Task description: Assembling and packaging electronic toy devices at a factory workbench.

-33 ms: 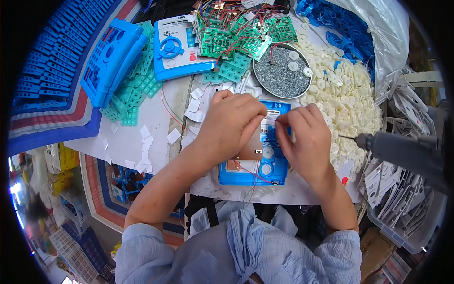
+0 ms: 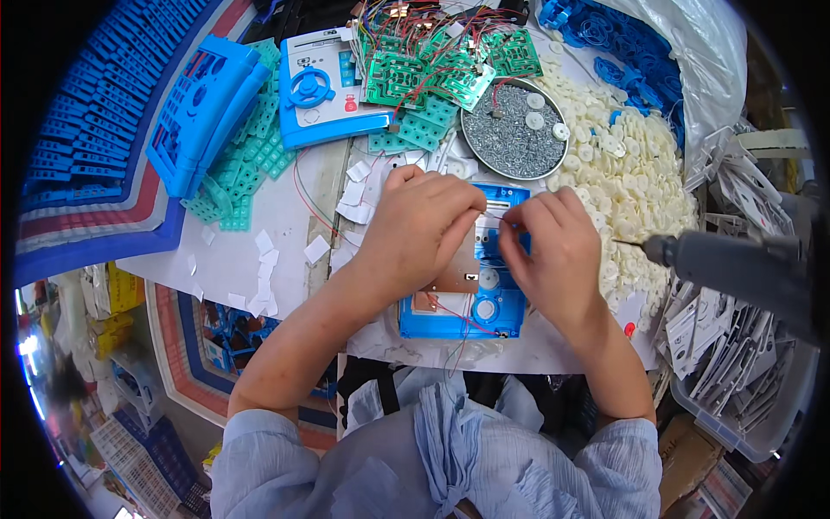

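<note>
Blue case [image 2: 512,301]: left hand [image 2: 419,221], right hand [image 2: 560,246] curled over it, can't tell if gripping; finger snag could tear its red wires [image 2: 467,318].

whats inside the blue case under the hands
Two round white parts show toward the lower right inside the blue case. A brown board and the left hand cover much of its left side, so whatever lies beneath them can't be seen.

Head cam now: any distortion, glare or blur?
Head view: corners black, fisheye bending the striped container at left; bright light at lower left blown out; grey tool looks soft; left hand, right hand and blue casing reasonably sharp.
</note>
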`<state>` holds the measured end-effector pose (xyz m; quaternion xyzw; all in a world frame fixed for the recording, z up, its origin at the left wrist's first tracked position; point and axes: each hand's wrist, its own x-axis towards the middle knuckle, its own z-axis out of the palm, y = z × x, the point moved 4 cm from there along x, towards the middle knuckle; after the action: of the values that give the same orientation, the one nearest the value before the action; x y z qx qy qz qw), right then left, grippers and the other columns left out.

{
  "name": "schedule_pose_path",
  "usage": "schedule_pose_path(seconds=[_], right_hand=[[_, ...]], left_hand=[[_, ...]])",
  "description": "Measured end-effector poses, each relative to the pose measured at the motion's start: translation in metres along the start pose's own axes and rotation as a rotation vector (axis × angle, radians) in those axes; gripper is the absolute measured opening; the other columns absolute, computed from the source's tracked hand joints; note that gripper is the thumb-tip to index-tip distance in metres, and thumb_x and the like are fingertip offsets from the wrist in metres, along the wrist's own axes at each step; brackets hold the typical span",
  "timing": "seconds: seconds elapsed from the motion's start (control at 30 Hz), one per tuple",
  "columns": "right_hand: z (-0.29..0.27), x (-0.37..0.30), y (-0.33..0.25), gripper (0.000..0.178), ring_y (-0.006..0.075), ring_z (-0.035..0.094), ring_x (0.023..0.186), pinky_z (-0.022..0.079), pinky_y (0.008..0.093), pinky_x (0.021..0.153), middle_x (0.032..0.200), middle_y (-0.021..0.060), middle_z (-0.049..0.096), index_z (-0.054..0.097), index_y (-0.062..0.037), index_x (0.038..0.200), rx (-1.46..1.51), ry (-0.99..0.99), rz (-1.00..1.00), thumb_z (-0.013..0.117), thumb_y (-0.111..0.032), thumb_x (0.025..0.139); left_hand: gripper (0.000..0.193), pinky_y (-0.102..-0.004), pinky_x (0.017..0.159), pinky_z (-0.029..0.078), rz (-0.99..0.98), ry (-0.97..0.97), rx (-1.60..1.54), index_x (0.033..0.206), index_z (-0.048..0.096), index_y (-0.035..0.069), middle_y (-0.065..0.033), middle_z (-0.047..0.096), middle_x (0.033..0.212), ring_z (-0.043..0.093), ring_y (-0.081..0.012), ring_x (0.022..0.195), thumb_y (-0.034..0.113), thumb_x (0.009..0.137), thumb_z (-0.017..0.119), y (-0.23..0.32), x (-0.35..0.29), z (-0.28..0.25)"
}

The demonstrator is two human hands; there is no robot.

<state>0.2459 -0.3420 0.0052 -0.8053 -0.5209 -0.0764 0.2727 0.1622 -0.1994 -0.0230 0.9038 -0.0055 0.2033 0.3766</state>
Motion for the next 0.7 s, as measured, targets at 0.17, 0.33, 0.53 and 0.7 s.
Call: schedule_pose_path(seconds=[0.17, 0.33, 0.53, 0.7], right_hand=[[0.008, 0.006, -0.014, 0.017, 0.0283, 0.055, 0.073, 0.044, 0.0403, 0.061, 0.072, 0.0085, 0.056, 0.060, -0.0049, 0.076, 0.016, -0.198, -0.149, 0.072, -0.006, 0.062], [0.002, 0.008, -0.018, 0.018, 0.0285, 0.056, 0.075, 0.047, 0.0393, 0.065, 0.073, 0.0082, 0.058, 0.061, -0.0051, 0.077, 0.239, -0.387, -0.223, 0.072, -0.006, 0.063], [0.001, -0.004, -0.005, 0.017, 0.0285, 0.058, 0.079, 0.050, 0.0384, 0.069, 0.080, 0.0077, 0.061, 0.063, -0.0046, 0.083, 0.147, -0.174, -0.102, 0.073, -0.003, 0.069], [0.006, -0.004, -0.007, 0.016, 0.0300, 0.056, 0.089, 0.050, 0.0387, 0.077, 0.093, 0.0073, 0.063, 0.066, -0.0042, 0.082, 0.136, -0.049, -0.069, 0.076, -0.004, 0.069]], left_hand=[[0.008, -0.0413, 0.091, 0.037, 0.040, -0.035, 0.033, 0.097, 0.063, 0.008, -0.0071, 0.065, 0.090, 0.062, -0.0262, 0.090, 0.009, 0.090, 0.060, -0.001, -0.005, 0.002], [0.009, -0.0417, 0.093, 0.036, 0.026, -0.064, 0.086, 0.100, 0.061, 0.008, -0.0068, 0.065, 0.092, 0.061, -0.0262, 0.092, 0.009, 0.091, 0.058, -0.001, -0.006, 0.004], [0.009, -0.0425, 0.093, 0.036, 0.061, -0.082, 0.127, 0.101, 0.060, 0.008, -0.0060, 0.064, 0.092, 0.060, -0.0254, 0.091, 0.009, 0.092, 0.058, 0.002, -0.003, 0.004], [0.009, -0.0427, 0.093, 0.036, 0.059, -0.080, 0.170, 0.101, 0.060, 0.009, -0.0055, 0.064, 0.092, 0.060, -0.0248, 0.091, 0.010, 0.092, 0.058, 0.002, -0.003, 0.004]])
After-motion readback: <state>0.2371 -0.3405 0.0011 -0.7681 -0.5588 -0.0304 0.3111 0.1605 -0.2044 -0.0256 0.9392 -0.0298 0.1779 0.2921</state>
